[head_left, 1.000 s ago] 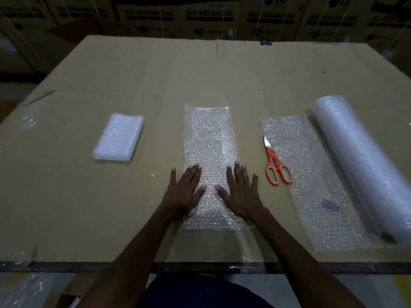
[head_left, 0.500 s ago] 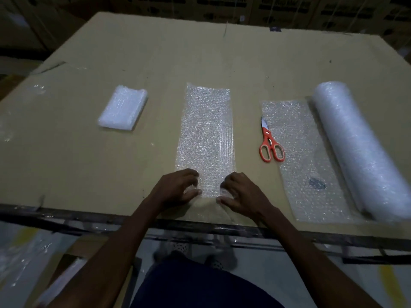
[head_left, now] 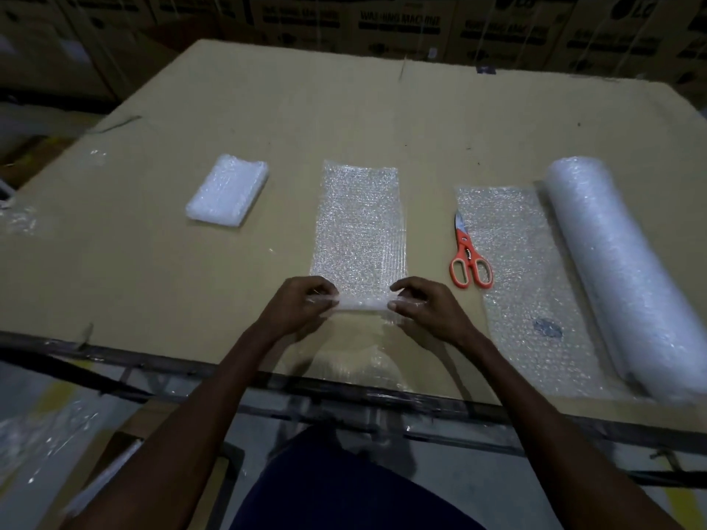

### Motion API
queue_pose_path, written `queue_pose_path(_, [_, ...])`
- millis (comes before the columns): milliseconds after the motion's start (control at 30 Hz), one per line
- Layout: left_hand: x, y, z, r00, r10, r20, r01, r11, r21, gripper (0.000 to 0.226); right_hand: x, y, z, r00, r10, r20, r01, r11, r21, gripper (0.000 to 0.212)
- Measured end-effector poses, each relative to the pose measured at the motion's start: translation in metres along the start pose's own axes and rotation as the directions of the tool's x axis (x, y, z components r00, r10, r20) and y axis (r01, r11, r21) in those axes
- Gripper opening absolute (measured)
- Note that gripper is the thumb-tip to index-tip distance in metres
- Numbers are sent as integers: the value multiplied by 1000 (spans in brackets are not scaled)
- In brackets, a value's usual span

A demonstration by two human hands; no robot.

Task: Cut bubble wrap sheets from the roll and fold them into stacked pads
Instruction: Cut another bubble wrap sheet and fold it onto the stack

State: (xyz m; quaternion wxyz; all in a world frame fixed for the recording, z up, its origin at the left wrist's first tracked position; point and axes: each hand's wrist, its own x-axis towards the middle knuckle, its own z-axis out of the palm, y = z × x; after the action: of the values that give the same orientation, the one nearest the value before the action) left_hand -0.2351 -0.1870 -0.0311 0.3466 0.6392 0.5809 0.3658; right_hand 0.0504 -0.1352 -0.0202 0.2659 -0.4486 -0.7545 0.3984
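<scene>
A long strip of bubble wrap [head_left: 359, 223] lies flat in the middle of the cardboard-topped table [head_left: 153, 285]. Its near end is lifted and curled over. My left hand [head_left: 296, 309] pinches the left corner of that end, and my right hand [head_left: 424, 309] pinches the right corner. A folded white pad [head_left: 227, 195] sits to the left. The bubble wrap roll [head_left: 627, 273] lies at the right, with its loose sheet [head_left: 524, 285] spread beside it. Orange-handled scissors [head_left: 467, 258] rest at that sheet's left edge.
Cardboard cartons [head_left: 398, 24] are stacked behind the table. The table's dark front edge [head_left: 114, 361] runs just below my wrists. Crumpled plastic [head_left: 34, 434] lies on the floor at the lower left.
My hands went from lying flat on the strip to its near end, pinched both corners and lifted the edge, curling it forward. The camera view shifted.
</scene>
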Motion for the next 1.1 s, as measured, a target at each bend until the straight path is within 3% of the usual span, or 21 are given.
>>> queue_pose_path(100, [19, 0, -14, 993, -57, 99, 70, 990, -126, 9, 15, -2, -14, 996, 29, 84, -36, 996, 85, 21])
queue_pose_path(267, [55, -2, -34, 975, -95, 202, 141, 964, -227, 18, 44, -9, -23, 983, 182, -12, -170, 939, 300, 17])
queue_pose_path(567, [141, -13, -72, 979, -202, -32, 173, 902, -396, 11, 128, -10, -25, 931, 300, -206, -212, 907, 364, 10])
queue_pose_path(900, [235, -34, -95, 972, -203, -116, 161, 941, -298, 12, 220, -1, -38, 846, 445, -294, -278, 839, 468, 10])
queue_pose_path(1100, [296, -48, -98, 955, -250, -160, 203, 943, -265, 11, 272, 19, -50, 819, 457, -347, -293, 853, 432, 9])
